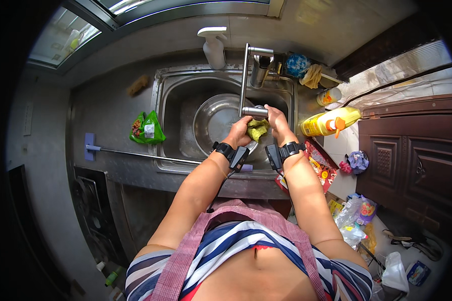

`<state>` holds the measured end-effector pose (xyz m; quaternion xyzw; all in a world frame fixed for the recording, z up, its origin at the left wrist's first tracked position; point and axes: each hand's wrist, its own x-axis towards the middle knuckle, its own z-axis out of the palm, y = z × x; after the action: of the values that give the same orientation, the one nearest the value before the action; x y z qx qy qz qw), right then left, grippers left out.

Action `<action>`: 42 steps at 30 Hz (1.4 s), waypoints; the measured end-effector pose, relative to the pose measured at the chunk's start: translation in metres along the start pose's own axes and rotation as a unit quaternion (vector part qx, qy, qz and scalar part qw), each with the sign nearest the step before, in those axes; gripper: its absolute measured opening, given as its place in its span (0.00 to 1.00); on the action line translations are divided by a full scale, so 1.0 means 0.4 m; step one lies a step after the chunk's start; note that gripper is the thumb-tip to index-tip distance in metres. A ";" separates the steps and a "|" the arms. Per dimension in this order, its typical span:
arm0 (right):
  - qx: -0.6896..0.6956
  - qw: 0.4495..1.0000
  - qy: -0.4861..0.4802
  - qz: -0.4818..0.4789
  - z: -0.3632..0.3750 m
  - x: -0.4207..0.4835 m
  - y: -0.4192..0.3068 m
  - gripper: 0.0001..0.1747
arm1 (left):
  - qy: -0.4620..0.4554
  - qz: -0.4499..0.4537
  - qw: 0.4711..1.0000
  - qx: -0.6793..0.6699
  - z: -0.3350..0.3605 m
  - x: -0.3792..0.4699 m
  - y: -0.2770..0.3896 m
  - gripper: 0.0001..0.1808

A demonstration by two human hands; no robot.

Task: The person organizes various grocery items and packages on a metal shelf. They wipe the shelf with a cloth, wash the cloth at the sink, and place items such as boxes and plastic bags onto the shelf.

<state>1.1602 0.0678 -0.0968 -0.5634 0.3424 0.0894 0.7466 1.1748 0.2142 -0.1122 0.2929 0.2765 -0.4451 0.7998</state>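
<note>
Over the steel sink, both my hands are close to the end of the faucet. My left hand touches the left side of a crumpled yellow-green cloth. My right hand is at the cloth's right, its fingers by the spout; whether it grips the cloth cannot be told. A round metal basin stands in the sink beneath my hands, partly hidden by them and the faucet.
A squeegee lies along the counter's front edge, near a green plastic packet. Behind the sink stands a white spray bottle. Right of it are a yellow pump bottle, a smaller bottle and a blue scrubber.
</note>
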 end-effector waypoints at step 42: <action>0.337 0.925 -0.044 -0.169 0.100 -0.059 0.070 0.32 | -0.065 0.126 0.987 0.080 0.130 -0.035 0.044 0.13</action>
<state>1.1444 0.1196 -0.0989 -0.3238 0.2191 -0.1339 0.9106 1.1933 0.1923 -0.0631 0.3589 0.1487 -0.3795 0.8397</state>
